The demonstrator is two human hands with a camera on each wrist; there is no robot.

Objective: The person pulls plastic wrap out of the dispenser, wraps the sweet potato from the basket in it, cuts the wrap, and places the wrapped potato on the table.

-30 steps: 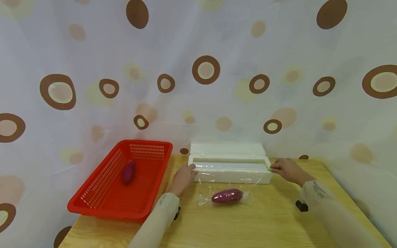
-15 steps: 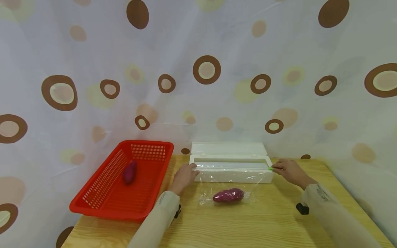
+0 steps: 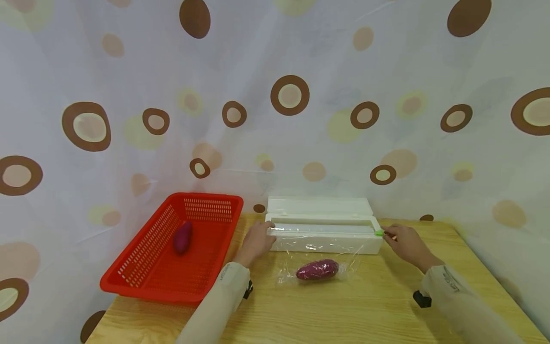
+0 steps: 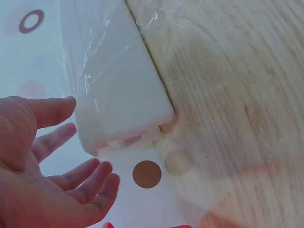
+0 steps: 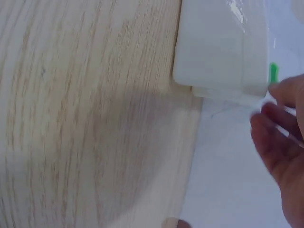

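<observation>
In the head view a white cling film dispenser box (image 3: 326, 243) stands on the table, lid raised, film roll (image 3: 322, 229) inside. Clear film (image 3: 292, 260) hangs over its front and lies around a purple sweet potato (image 3: 317, 270). My left hand (image 3: 256, 242) is at the box's left end, fingertips at the rim; its fingers are relaxed and spread in the left wrist view. At the right end, the thumb of my right hand (image 3: 406, 243) is right by the green slider (image 5: 273, 73), with the other fingers loosely bent below the corner.
A red plastic basket (image 3: 206, 286) stands left of the box, with another purple sweet potato (image 3: 183, 238) inside. The wooden table (image 3: 326, 315) ends at a wall covering (image 3: 318, 134) with brown circles, close behind the box.
The fingers of my right hand have loosened and shifted slightly right at the green slider. My left hand stays at the box's left end. The whole view has drifted slightly.
</observation>
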